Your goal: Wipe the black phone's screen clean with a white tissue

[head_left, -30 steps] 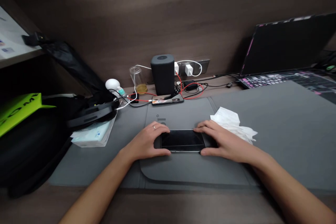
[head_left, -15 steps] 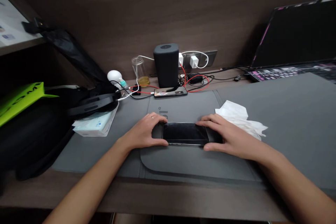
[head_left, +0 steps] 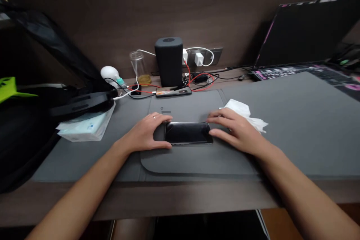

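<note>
A black phone (head_left: 189, 132) lies flat, screen up, on the grey mat (head_left: 303, 131). My left hand (head_left: 144, 133) grips its left end, thumb at the near edge and fingers at the far edge. At the right end, my right hand (head_left: 236, 129) has its thumb and fingers spread, the fingertips close over the corner; it holds nothing, and whether it touches the phone is unclear. Crumpled white tissue (head_left: 239, 107) rests just behind my right hand.
Behind the phone are a second phone (head_left: 173, 92), a black speaker (head_left: 169, 62), a glass jar (head_left: 140, 68) and tangled cables (head_left: 206, 82). A tissue pack (head_left: 86, 127) lies left, beside a black bag (head_left: 25, 135). An open laptop (head_left: 303, 37) stands at the back right.
The view has shifted right. My right thumb has come away from the phone's near edge and moved up beside its right end. My left hand keeps its grip.
</note>
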Motion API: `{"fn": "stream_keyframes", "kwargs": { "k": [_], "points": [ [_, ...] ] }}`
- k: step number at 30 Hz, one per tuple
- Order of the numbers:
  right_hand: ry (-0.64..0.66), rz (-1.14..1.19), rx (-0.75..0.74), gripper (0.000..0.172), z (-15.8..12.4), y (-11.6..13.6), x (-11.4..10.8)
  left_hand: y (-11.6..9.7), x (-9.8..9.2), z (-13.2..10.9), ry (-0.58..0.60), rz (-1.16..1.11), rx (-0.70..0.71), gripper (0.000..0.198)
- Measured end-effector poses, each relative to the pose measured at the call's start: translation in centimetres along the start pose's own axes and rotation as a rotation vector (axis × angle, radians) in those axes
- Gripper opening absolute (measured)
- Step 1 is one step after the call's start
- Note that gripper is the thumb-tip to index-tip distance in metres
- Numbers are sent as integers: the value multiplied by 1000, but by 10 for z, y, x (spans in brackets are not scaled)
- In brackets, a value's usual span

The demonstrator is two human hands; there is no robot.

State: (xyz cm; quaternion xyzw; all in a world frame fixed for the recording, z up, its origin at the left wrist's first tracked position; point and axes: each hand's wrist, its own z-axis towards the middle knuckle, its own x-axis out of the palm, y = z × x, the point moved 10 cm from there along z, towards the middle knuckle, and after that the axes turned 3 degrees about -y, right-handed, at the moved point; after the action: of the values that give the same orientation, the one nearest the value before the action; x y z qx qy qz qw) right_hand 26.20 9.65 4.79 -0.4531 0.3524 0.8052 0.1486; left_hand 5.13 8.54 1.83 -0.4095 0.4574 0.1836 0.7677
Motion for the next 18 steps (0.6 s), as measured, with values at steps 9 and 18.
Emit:
{"fn": "stream_keyframes", "kwargs": {
  "k": [9, 18],
  "points": [
    [-286, -246, 260, 47, -37, -57, -51, -13, 3, 2, 2, 79, 130, 55],
    [-67, -245, 265, 46, -56, -84, -21, -14, 5, 4, 1, 61, 112, 56]
  ]
}}
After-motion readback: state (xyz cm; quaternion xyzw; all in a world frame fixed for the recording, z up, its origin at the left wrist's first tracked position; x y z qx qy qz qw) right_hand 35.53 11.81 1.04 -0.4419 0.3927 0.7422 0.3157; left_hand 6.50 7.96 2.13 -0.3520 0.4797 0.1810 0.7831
